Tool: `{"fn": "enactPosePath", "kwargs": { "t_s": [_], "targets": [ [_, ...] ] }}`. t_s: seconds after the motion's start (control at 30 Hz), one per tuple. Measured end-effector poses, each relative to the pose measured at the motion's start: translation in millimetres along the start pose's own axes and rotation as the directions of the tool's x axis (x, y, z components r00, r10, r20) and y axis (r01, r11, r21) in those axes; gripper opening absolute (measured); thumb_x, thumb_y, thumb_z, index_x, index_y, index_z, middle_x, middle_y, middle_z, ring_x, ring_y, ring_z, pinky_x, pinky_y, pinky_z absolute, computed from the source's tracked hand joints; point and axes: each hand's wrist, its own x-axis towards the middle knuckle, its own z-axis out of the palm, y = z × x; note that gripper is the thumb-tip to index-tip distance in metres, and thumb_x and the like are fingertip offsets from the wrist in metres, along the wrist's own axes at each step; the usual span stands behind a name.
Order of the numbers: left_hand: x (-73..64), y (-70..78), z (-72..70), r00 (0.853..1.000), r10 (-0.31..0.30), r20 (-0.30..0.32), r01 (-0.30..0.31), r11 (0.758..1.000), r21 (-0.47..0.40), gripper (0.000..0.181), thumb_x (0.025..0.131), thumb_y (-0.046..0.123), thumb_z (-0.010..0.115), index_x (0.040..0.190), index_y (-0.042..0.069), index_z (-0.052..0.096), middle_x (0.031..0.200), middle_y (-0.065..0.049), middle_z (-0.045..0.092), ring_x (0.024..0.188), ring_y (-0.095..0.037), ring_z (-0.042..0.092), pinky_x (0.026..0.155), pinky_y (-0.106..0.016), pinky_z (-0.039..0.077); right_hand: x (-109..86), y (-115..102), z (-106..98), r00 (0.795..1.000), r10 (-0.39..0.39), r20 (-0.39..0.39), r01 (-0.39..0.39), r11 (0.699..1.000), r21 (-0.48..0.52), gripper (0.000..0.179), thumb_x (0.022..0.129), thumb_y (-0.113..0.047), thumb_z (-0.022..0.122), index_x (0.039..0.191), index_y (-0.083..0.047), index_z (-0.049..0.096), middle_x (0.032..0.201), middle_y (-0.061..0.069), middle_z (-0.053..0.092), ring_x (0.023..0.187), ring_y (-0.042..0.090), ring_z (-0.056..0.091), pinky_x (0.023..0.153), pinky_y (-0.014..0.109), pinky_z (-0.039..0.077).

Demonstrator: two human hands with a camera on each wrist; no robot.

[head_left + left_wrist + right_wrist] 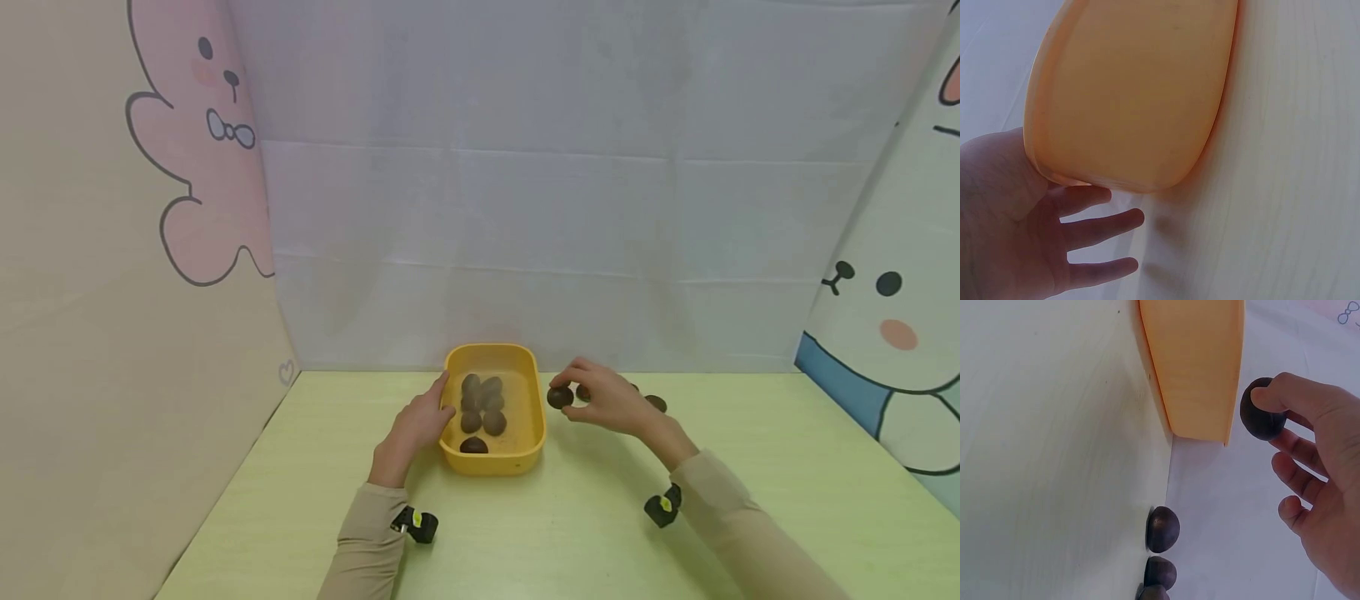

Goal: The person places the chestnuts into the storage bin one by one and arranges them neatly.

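My left hand (pixel 422 419) grips the left side of a yellow plastic box (pixel 491 465), thumb over the rim. In the left wrist view its other fingers (pixel 1107 230) spread along the outside of the wall. Several dark round fruits (pixel 494 422) lie inside the box, most in a cluster and one near the front wall. My right hand (pixel 611 400) pinches one dark round fruit (pixel 1262 409) between thumb and fingertips, just beyond the box's right rim. Its remaining fingers are loosely bent and hold nothing.
More dark fruits (pixel 1163 530) stand in a row on the pale table (pixel 510 542), partly hidden behind my right hand in the head view. A white cloth wall (pixel 525 208) rises close behind the box. Side panels with cartoon animals flank the table.
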Motion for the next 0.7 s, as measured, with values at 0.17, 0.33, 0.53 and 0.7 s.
{"fn": "enactPosePath", "kwargs": {
  "t_s": [0.17,0.33,0.53,0.7],
  "targets": [
    [0.4,0.3,0.2,1.0,0.0,0.0,0.0,1.0,0.005,0.065,0.099,0.024,0.047,0.159,0.017,0.024,0.072,-0.007,0.052,0.051,-0.016,0.039,0.049,-0.028,0.034,9.1,-9,4,1.0,-0.013,0.013,0.013,1.0,-0.024,0.032,0.08,-0.012,0.078,0.111,-0.013,0.071,0.102,0.001,0.062,0.084,0.016,0.053,0.07,0.027,0.047],
    [0.3,1.2,-0.3,1.0,-0.004,-0.001,0.004,1.0,0.01,0.065,0.099,0.023,0.048,0.159,0.017,0.025,0.075,-0.008,0.054,0.053,-0.017,0.041,0.051,-0.029,0.034,18.9,-17,11,0.999,-0.03,0.033,0.031,0.998,-0.047,0.032,0.081,-0.015,0.078,0.112,-0.016,0.071,0.103,-0.001,0.062,0.087,0.012,0.054,0.073,0.028,0.05],
    [-0.1,1.6,-0.2,1.0,-0.006,0.002,0.006,1.0,0.011,0.065,0.099,0.023,0.048,0.159,0.017,0.025,0.075,-0.008,0.054,0.052,-0.016,0.041,0.05,-0.028,0.034,31.3,-29,20,0.996,-0.034,0.086,0.037,0.999,-0.027,0.031,0.08,-0.017,0.077,0.111,-0.017,0.071,0.103,-0.001,0.062,0.085,0.018,0.056,0.072,0.027,0.048],
    [0.7,1.7,0.1,1.0,0.001,-0.008,-0.001,1.0,0.013,0.065,0.098,0.023,0.048,0.159,0.016,0.025,0.072,-0.008,0.053,0.052,-0.016,0.04,0.05,-0.028,0.034,40.4,-37,31,0.989,-0.037,0.146,0.047,0.997,-0.063,0.03,0.08,-0.02,0.078,0.11,-0.015,0.071,0.104,0.001,0.062,0.087,0.019,0.056,0.077,0.033,0.047]
  ]
}}
